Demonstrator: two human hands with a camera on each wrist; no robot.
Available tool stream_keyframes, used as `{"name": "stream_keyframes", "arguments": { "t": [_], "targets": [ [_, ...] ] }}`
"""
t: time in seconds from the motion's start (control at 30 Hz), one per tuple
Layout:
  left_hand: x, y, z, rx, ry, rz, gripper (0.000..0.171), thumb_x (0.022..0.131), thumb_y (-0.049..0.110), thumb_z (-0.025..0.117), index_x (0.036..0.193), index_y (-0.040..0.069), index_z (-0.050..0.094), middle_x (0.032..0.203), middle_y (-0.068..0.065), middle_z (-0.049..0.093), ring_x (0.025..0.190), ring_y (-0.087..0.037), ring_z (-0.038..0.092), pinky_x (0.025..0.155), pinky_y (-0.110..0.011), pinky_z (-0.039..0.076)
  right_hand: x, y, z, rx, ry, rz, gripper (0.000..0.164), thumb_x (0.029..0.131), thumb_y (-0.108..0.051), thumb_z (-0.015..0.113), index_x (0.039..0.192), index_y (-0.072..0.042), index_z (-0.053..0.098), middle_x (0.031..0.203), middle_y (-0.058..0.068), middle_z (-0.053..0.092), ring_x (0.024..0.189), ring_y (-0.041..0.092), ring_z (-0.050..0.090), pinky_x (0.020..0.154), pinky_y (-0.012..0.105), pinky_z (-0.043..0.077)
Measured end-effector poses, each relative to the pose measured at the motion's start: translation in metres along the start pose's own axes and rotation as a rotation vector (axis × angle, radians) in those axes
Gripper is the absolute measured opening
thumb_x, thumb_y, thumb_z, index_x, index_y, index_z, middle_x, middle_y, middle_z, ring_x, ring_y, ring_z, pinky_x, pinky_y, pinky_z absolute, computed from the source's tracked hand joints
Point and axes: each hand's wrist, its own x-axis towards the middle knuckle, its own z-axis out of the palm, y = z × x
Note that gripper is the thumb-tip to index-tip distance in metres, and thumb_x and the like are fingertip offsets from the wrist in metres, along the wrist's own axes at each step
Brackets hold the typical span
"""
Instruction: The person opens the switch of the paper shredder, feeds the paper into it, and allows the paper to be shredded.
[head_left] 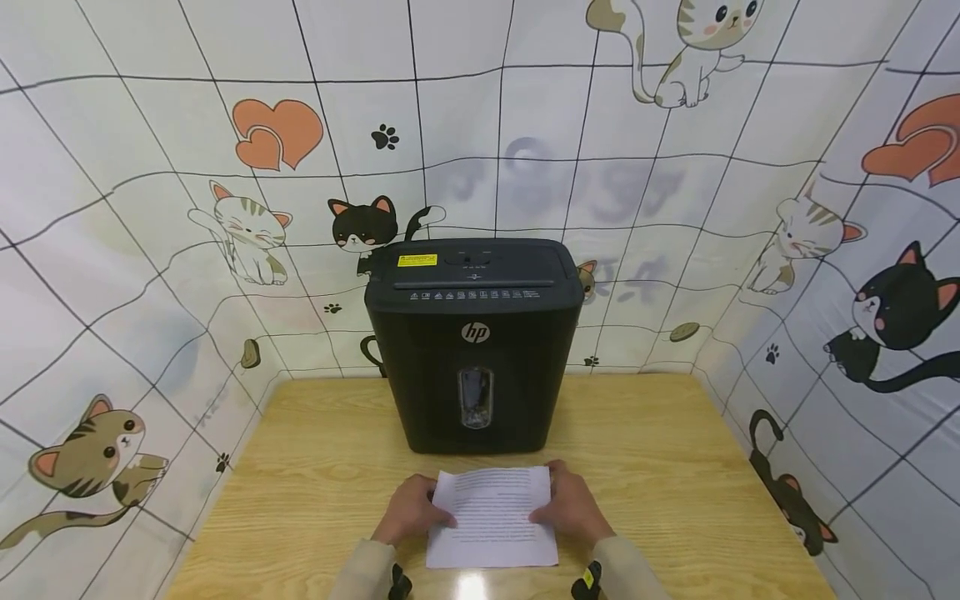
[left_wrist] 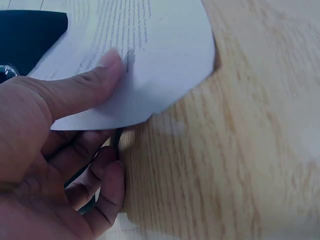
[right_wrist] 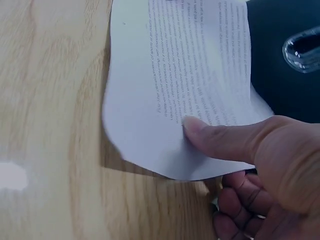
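A white sheet of printed paper (head_left: 491, 521) spans the space between both hands, close over the wooden table in front of a black paper shredder (head_left: 427, 367). My left hand (head_left: 415, 510) pinches its left edge, thumb on the printed face and fingers curled underneath, as the left wrist view shows. On the opposite edge, my right hand (head_left: 573, 504) pinches the paper the same way, with its thumb (right_wrist: 220, 140) lying over the text. The sheet bends slightly, and its near corners lift off the wood in the wrist views.
The shredder stands upright at the table's back, its feed slot (head_left: 474, 284) on top and a small window (head_left: 476, 398) in front. Cloth walls (head_left: 525, 117) printed with cats enclose the wooden table (head_left: 315, 467) at the back and both sides.
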Motion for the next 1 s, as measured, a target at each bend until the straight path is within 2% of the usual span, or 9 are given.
{"name": "stream_keyframes", "arguments": {
  "t": [0.07, 0.2, 0.37, 0.57, 0.77, 1.0],
  "targets": [
    [0.0, -0.003, 0.0, -0.012, 0.004, 0.006, 0.023, 0.065, 0.019, 0.092, 0.077, 0.008, 0.076, 0.067, 0.002, 0.068, 0.06, -0.009, 0.051, 0.054, -0.024, 0.042, -0.002, 0.004, -0.002, 0.02, 0.008, -0.017, 0.061, 0.07, -0.013, 0.093, 0.119, 0.004, 0.062, 0.085, 0.006, 0.063, 0.076, 0.017, 0.056, 0.065, 0.031, 0.048],
    [-0.001, -0.007, -0.001, -0.05, 0.005, 0.021, 0.019, 0.075, 0.022, 0.088, 0.077, 0.008, 0.077, 0.069, 0.002, 0.069, 0.061, -0.007, 0.05, 0.055, -0.023, 0.042, -0.005, 0.011, -0.007, 0.049, 0.021, -0.088, 0.027, 0.079, -0.017, 0.088, 0.098, -0.002, 0.076, 0.08, 0.0, 0.066, 0.072, 0.012, 0.054, 0.061, 0.026, 0.044],
    [-0.003, -0.012, -0.005, -0.117, 0.001, 0.035, 0.014, 0.084, 0.02, 0.082, 0.082, 0.006, 0.08, 0.074, 0.0, 0.072, 0.061, -0.005, 0.051, 0.056, -0.021, 0.042, -0.008, 0.019, -0.012, 0.061, 0.019, -0.159, 0.014, 0.09, -0.024, 0.079, 0.093, -0.011, 0.08, 0.081, -0.005, 0.07, 0.071, 0.007, 0.054, 0.063, 0.022, 0.045],
    [-0.007, -0.02, -0.008, -0.197, 0.034, 0.029, 0.01, 0.087, 0.017, 0.08, 0.083, 0.008, 0.08, 0.081, -0.001, 0.075, 0.068, -0.002, 0.054, 0.063, -0.019, 0.045, -0.01, 0.021, -0.019, 0.077, 0.008, -0.199, 0.022, 0.096, -0.026, 0.072, 0.077, -0.016, 0.073, 0.07, -0.008, 0.059, 0.062, 0.003, 0.047, 0.057, 0.02, 0.037],
    [-0.01, -0.023, -0.01, -0.302, 0.048, 0.005, 0.012, 0.087, 0.015, 0.081, 0.081, 0.005, 0.079, 0.081, -0.004, 0.076, 0.068, -0.003, 0.059, 0.062, -0.019, 0.05, -0.012, 0.019, -0.022, 0.123, 0.01, -0.18, 0.017, 0.093, -0.029, 0.075, 0.081, -0.017, 0.076, 0.072, -0.008, 0.063, 0.064, 0.004, 0.05, 0.057, 0.019, 0.04],
    [-0.01, -0.017, -0.017, -0.314, 0.058, -0.002, 0.013, 0.088, 0.015, 0.08, 0.082, 0.003, 0.077, 0.079, -0.006, 0.075, 0.066, -0.007, 0.06, 0.059, -0.019, 0.048, -0.015, 0.012, -0.029, 0.14, 0.051, -0.181, 0.014, 0.092, -0.027, 0.077, 0.083, -0.016, 0.077, 0.078, -0.007, 0.07, 0.066, 0.004, 0.052, 0.06, 0.019, 0.043]
  ]
}}
